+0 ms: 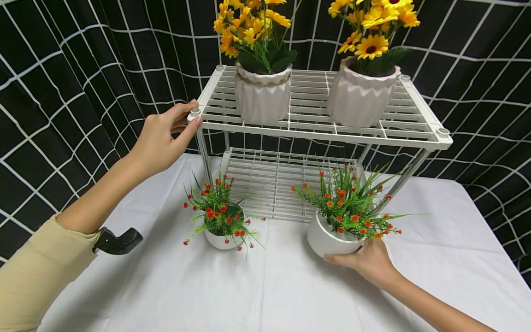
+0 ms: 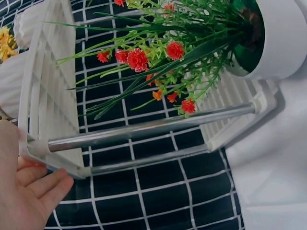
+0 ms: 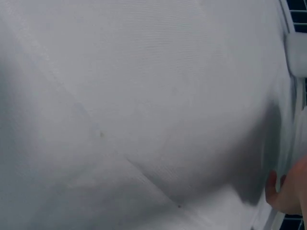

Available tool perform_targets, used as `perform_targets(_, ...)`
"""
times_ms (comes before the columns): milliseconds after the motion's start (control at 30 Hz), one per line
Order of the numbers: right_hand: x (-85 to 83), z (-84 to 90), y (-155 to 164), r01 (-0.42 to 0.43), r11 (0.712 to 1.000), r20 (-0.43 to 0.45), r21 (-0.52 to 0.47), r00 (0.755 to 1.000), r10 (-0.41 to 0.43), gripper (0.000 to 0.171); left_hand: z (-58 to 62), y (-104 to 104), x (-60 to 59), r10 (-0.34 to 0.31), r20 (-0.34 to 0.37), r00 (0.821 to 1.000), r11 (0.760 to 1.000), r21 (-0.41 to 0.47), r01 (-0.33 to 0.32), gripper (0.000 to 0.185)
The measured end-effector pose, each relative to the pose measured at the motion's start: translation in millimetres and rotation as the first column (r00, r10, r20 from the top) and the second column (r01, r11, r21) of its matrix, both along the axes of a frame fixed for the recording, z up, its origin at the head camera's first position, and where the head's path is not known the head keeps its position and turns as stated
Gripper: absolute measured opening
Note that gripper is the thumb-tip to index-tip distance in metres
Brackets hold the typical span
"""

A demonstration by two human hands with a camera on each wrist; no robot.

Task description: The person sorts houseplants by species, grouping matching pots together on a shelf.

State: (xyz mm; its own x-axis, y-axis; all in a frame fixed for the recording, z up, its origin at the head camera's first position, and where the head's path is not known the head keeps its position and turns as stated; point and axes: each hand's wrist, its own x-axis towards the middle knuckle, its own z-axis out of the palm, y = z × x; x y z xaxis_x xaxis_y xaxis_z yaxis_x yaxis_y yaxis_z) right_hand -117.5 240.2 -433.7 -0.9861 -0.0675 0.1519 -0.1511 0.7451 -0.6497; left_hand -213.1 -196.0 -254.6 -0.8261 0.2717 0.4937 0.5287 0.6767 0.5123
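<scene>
A two-tier white shelf rack (image 1: 315, 131) with metal posts stands on the cloth. My left hand (image 1: 159, 138) grips the front left corner of its upper tier, thumb at the front edge. In the left wrist view several of that hand's fingers (image 2: 48, 187) stretch out beneath the corner. My right hand (image 1: 375, 263) holds a white pot (image 1: 329, 242) of red-flowered greenery by its lower front side, tilted, at the front right of the lower tier (image 1: 265, 184). The right wrist view shows mostly cloth, with the right hand (image 3: 290, 191) at its edge.
Two pleated white pots with yellow sunflowers, one left (image 1: 263, 99) and one right (image 1: 361, 99), stand on the upper tier. Another white pot (image 1: 224, 240) of red flowers stands at the lower tier's front left. Behind hangs a black curtain (image 1: 166, 60) with white grid lines.
</scene>
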Motion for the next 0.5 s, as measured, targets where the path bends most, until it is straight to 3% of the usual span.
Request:
perform_targets(300,-10.5,16.2,0,-0.050,0.999,-0.023,0.011,0.998,0.051,0.093,1.3,0,0.4,0.000,0.007,1.000,1.000,0.009,0.000,0.046)
perform_targets(500,-17.4,22.8,-5,-0.041,0.999,0.026,-0.033,0.999,0.042,0.089,1.4,0,-0.1,0.000,0.015,1.000,1.000,-0.002,0.000,0.046)
